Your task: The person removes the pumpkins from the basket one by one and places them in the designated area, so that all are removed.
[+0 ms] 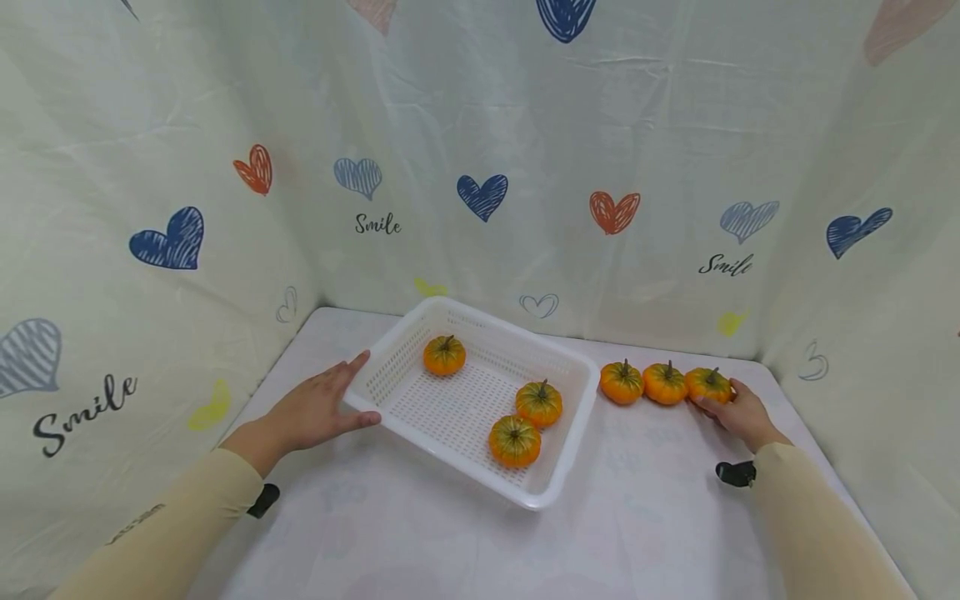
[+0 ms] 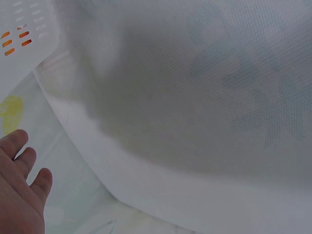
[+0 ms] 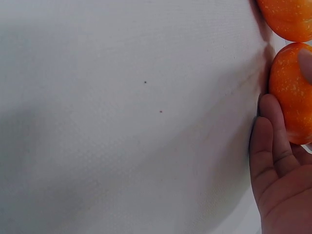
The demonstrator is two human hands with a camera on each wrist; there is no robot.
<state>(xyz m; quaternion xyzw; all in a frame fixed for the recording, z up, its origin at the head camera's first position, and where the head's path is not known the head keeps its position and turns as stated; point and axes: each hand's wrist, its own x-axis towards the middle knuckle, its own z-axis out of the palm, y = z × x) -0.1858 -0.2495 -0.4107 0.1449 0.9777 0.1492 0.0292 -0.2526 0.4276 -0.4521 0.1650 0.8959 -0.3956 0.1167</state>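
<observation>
A white plastic basket [image 1: 450,446] with slotted walls sits at an angle on the table. Inside it lie three small orange pumpkins, one toward the back left [image 1: 444,357] and two close together on the right side [image 1: 514,442]. My left hand [image 1: 318,408] is at the basket's left corner, thumb and straight fingers spread, tips right at the rim. To the basket's right stands a row of three more pumpkins [image 1: 621,382]. My right hand [image 1: 742,414] holds the rightmost pumpkin [image 1: 708,385], thumb on its near side; in the right wrist view, fingers [image 3: 263,141] reach around its lower side.
The white table [image 1: 645,517] meets a fabric curtain [image 1: 420,108] printed with hearts at its back and sides. The pumpkin row stands near the back edge, its left end close against the basket's right wall. Dark wrist devices [image 1: 735,474] hang below both sleeves.
</observation>
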